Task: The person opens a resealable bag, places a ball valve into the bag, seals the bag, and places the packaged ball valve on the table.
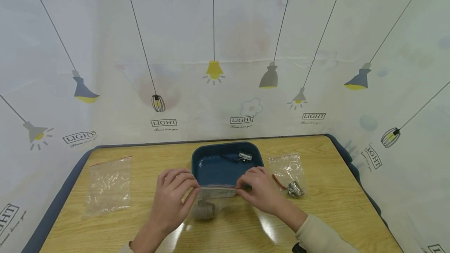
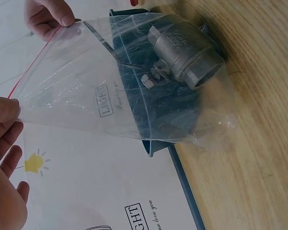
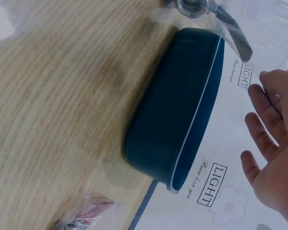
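A see-through zip bag with a red seal line hangs upright between both hands, above the table. My left hand pinches one top corner between thumb and forefinger. The other top corner is pinched by my right hand; its remaining fingers are loosely bent in the right wrist view. Low in the bag lies a grey metal ball valve with a long lever handle. In the head view the valve is blurred and its lever is hard to make out.
Behind the hands stands a dark blue tray with a small metal valve inside. To its right, another clear bag has a metal fitting with a red handle. A flat clear bag lies left on the wooden table.
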Demonstrator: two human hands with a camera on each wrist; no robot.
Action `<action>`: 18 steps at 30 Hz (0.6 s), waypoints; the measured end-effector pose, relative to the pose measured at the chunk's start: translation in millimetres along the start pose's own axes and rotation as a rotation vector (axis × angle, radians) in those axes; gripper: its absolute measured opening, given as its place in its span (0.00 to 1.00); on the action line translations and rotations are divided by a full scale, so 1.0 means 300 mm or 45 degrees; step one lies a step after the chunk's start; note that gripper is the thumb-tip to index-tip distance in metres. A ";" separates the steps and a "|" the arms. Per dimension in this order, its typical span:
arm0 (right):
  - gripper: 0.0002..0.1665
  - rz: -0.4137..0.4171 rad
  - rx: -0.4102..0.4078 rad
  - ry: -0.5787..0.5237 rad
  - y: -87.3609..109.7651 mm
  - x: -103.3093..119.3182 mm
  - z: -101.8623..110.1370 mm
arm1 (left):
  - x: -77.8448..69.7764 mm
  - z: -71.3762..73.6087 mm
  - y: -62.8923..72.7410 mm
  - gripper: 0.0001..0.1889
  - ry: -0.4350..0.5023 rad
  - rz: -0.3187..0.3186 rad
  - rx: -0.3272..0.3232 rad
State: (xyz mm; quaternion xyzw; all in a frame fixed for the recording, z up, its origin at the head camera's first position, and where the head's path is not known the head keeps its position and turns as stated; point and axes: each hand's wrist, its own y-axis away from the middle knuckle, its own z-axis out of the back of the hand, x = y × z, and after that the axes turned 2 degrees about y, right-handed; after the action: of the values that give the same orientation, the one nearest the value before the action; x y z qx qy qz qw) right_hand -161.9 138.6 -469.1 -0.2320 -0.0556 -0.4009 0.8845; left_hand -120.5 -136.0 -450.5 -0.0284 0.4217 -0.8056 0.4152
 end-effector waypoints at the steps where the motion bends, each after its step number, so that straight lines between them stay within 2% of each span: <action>1: 0.07 -0.001 0.003 0.003 0.001 -0.002 0.000 | 0.000 0.000 0.000 0.04 0.001 -0.001 -0.001; 7: 0.06 -0.025 0.059 0.011 0.000 0.000 0.005 | -0.004 -0.007 -0.004 0.04 0.003 -0.045 -0.025; 10: 0.08 -0.023 0.066 0.059 -0.005 0.016 0.011 | -0.008 -0.012 -0.007 0.03 -0.004 -0.077 -0.037; 14: 0.13 0.056 -0.014 0.151 -0.029 0.063 0.015 | -0.013 -0.013 -0.012 0.02 -0.033 -0.105 -0.043; 18: 0.14 0.222 -0.198 0.241 -0.069 0.123 -0.001 | -0.018 -0.016 -0.016 0.05 -0.067 -0.146 -0.057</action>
State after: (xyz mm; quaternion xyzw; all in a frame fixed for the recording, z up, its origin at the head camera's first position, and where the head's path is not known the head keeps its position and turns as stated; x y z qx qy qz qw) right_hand -152.3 101.5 -451.2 -0.2650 0.0797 -0.3456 0.8967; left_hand -122.0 -127.7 -448.5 -0.0830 0.4263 -0.8173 0.3787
